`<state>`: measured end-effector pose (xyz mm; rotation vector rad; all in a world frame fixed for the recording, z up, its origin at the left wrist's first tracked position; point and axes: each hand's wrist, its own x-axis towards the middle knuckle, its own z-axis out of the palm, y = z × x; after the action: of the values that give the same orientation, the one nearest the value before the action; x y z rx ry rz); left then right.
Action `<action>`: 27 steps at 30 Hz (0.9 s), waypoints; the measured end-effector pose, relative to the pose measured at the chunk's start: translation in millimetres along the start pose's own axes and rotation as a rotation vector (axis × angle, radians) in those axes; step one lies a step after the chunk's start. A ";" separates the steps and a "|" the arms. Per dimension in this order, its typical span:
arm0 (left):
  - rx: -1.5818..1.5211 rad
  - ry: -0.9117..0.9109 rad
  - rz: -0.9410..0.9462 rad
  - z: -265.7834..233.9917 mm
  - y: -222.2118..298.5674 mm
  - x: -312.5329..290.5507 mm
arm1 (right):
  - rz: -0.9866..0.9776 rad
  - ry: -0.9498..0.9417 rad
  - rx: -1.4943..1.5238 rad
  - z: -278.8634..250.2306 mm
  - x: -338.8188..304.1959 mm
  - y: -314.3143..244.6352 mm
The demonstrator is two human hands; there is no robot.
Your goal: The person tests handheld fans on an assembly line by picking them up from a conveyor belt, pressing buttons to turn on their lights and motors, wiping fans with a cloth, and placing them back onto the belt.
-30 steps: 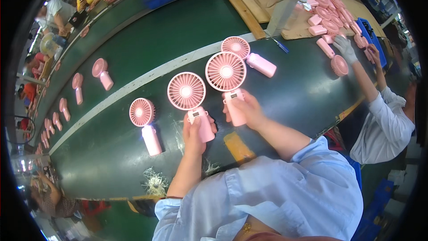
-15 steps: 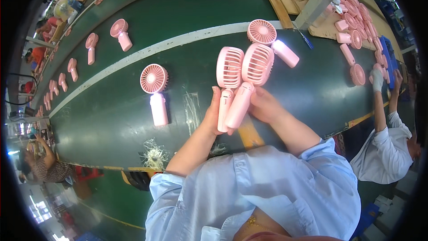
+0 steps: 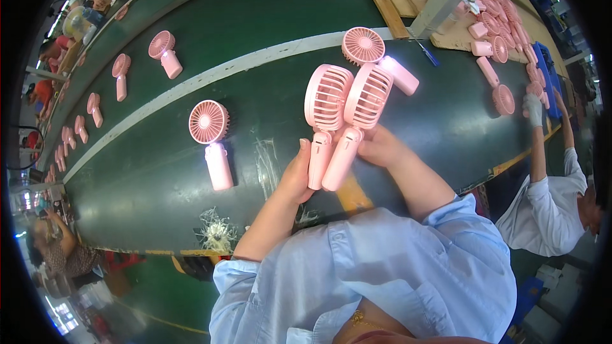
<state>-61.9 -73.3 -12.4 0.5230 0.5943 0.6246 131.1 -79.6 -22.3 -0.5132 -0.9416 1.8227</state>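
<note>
Each of my hands grips a pink handheld fan by its handle, and the two round heads are side by side. My left hand (image 3: 297, 175) is closed around the left handheld fan (image 3: 328, 97). Closed on the right handheld fan (image 3: 368, 97) is my right hand (image 3: 382, 146), its fingers partly hidden behind the handle. Just beyond them another pink fan (image 3: 363, 46) lies on the green work surface (image 3: 268, 89), its handle pointing to the right. To the left lies a further fan (image 3: 209, 122), handle toward me.
Several pink fans (image 3: 162, 45) lie in a row beyond a white strip (image 3: 210, 68). A pile of fans (image 3: 500, 19) is at the far right, near a blue tray (image 3: 547, 76) and a co-worker's gloved hand (image 3: 533, 108). A clump of shredded fibres (image 3: 218, 232) lies at the near edge.
The two held fans have tilted, so their handles are spread a little apart with narrow sides facing up. The whole view has shifted slightly.
</note>
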 end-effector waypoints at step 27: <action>-0.143 -0.050 0.371 -3.4 2.9 8.5 | -0.546 0.985 -0.169 -106.8 -53.5 -120.2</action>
<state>-59.7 -64.8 -16.1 0.5163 0.4025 0.9953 297.5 -61.8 4.2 -1.0125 -0.4599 0.8150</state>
